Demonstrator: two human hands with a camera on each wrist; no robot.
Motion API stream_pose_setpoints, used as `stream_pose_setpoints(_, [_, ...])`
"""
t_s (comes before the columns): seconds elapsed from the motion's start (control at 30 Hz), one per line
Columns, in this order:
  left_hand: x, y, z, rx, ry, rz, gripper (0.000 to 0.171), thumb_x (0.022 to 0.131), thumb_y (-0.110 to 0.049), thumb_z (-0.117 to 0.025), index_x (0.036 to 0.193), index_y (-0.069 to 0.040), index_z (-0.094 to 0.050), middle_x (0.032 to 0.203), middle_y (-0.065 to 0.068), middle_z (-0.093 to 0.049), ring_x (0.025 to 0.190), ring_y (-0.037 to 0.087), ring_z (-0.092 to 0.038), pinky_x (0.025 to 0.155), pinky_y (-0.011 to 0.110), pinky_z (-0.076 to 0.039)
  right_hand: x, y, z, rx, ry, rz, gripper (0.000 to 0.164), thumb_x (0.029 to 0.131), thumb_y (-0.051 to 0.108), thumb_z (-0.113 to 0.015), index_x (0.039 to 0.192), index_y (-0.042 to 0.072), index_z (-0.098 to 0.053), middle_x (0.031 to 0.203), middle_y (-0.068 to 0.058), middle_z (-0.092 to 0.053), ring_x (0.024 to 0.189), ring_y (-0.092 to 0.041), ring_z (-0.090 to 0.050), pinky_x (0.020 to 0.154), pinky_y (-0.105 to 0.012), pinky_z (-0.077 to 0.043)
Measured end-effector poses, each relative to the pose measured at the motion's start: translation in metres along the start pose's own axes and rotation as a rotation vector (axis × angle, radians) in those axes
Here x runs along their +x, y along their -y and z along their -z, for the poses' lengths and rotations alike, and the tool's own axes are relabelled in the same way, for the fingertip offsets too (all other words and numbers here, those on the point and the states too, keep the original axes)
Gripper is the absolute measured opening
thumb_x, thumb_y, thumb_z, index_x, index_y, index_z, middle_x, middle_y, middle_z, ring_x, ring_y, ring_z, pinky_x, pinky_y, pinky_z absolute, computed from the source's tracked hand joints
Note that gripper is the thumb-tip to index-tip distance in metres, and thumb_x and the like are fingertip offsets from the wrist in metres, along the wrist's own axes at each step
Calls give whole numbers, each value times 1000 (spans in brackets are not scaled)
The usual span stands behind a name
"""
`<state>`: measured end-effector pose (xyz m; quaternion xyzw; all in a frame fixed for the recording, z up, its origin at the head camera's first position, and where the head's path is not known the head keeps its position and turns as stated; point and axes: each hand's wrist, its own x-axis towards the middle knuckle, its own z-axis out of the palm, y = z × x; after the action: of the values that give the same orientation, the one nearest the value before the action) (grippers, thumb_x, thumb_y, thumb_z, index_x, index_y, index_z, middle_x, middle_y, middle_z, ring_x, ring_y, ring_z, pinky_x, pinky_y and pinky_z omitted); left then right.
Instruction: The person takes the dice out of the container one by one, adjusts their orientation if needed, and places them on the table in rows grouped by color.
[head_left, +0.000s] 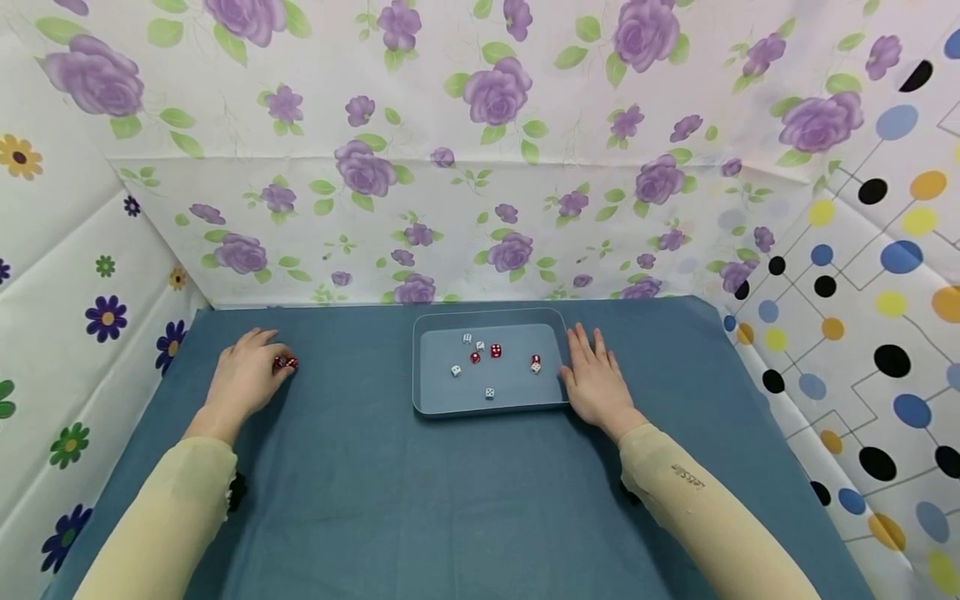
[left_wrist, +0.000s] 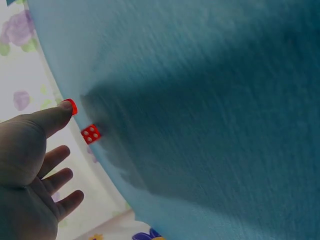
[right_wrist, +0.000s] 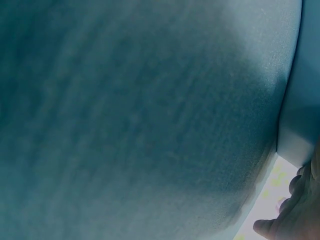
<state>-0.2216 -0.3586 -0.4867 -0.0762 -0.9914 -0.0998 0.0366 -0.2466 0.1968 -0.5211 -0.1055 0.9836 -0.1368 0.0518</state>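
On the left side of the table, my left hand (head_left: 246, 375) pinches a red die (left_wrist: 73, 106) at the thumb tip; the index finger is hidden in the left wrist view. A second red die (left_wrist: 91, 134) with white pips lies close by on the cloth. A blue-grey tray (head_left: 450, 409) stands at the back middle. Inside it are scattered several white dice (head_left: 490, 393) and a few red dice (head_left: 496, 351). My right hand (head_left: 598, 379) rests against the tray's right edge, fingers extended. In the right wrist view, its fingers lie beside the tray wall (right_wrist: 302, 115).
A blue-grey cloth (head_left: 450, 508) covers the table. A floral sheet (head_left: 450, 225) hangs behind it. Patterned sheets (head_left: 52, 267) also stand along the left and right sides.
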Motion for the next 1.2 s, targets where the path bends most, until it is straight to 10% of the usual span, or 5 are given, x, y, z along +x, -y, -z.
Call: stream_pose_setpoints(1.2, [5,6,-8,48,53,82,27,100,-12,-75,123,4,-73,150,37,-49,145,59,-34,112,79,-29,-1,0,-2,6,-29,11,70,117,33,-42,173,9,-7,180,-11,0,164,-39,5,129,-64,-11])
